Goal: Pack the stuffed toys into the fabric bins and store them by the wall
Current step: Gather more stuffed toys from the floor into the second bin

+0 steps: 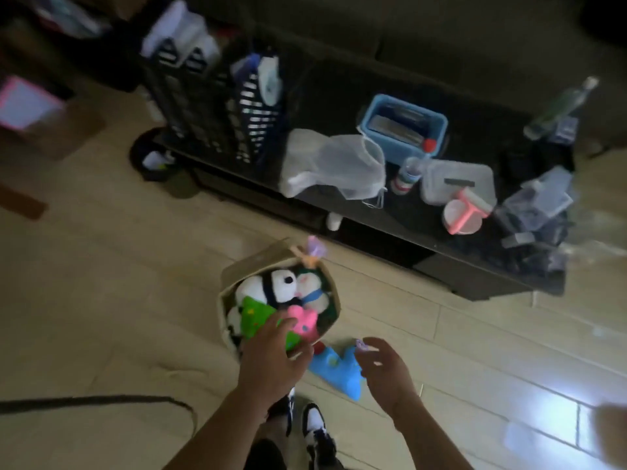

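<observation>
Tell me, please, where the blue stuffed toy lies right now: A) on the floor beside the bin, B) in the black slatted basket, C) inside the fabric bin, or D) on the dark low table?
A: the blue stuffed toy lies on the wooden floor, outside the fabric bin, between the two hands.

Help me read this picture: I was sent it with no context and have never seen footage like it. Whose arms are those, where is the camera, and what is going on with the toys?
There is no machine here. The camera is worn on a person's head, looking forward and down, so the two bare arms are that person's own. The left hand is at the near edge of a beige fabric bin on the wooden floor, over a green stuffed toy. The bin also holds a panda toy and a pink toy. The right hand hangs with loosely curled fingers above a blue stuffed toy lying on the floor outside the bin; blur hides whether it pinches something small. Behind is a low dark table with household clutter.
</observation>
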